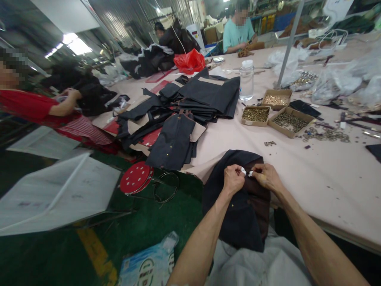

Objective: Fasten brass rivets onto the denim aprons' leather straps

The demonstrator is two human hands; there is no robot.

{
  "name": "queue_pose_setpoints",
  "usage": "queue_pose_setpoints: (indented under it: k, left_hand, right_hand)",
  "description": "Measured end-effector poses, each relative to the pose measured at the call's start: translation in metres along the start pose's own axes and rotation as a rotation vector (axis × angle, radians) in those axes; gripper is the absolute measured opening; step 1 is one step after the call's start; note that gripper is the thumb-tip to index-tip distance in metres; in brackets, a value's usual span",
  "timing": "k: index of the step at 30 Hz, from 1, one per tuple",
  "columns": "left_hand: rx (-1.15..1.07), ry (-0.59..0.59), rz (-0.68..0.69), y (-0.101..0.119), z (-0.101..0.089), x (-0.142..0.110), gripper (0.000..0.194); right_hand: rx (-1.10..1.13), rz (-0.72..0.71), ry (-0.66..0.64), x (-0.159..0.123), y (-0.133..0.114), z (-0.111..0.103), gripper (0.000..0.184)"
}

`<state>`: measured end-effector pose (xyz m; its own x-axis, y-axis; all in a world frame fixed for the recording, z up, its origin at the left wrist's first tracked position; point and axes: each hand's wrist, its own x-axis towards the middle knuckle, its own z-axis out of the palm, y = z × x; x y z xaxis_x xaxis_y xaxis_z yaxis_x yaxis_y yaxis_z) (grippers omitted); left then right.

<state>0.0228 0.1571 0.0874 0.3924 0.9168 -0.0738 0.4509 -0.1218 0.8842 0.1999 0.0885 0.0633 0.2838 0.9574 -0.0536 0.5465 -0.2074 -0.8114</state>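
Observation:
A dark fabric piece (238,214) with a brown lining hangs over the near edge of the pink table (312,186) into my lap. My left hand (233,179) and my right hand (266,176) rest on its upper part, close together, both with fingers pinched. White tape shows on the fingertips. What they pinch between them is too small to make out.
A pile of dark fabric pieces (184,111) lies at the table's middle left. Three cardboard boxes of metal studs (256,115) and a clear jar (247,81) stand behind. A red stool (137,177) is at left. Other people sit nearby.

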Motion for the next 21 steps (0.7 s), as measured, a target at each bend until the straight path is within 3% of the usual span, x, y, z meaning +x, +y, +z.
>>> queue_pose_setpoints:
  k: [6,11,18,21]
  left_hand:
    - [0.041,0.076,-0.048,-0.002,-0.001,0.008,0.007]
    - [0.028,0.079,-0.058,-0.006,0.001,0.010,0.008]
    - [0.022,0.060,-0.067,-0.011,0.003,0.013,0.009]
    - [0.027,0.056,-0.081,-0.014,0.003,0.014,0.010]
  right_hand:
    - [0.077,0.035,-0.029,-0.003,-0.001,-0.007,0.016]
    - [-0.027,0.013,-0.060,-0.003,-0.012,-0.016,0.020]
    - [-0.002,-0.082,-0.039,0.004,-0.012,-0.007,0.026]
    - [0.061,-0.012,-0.075,0.005,-0.009,-0.006,0.029]
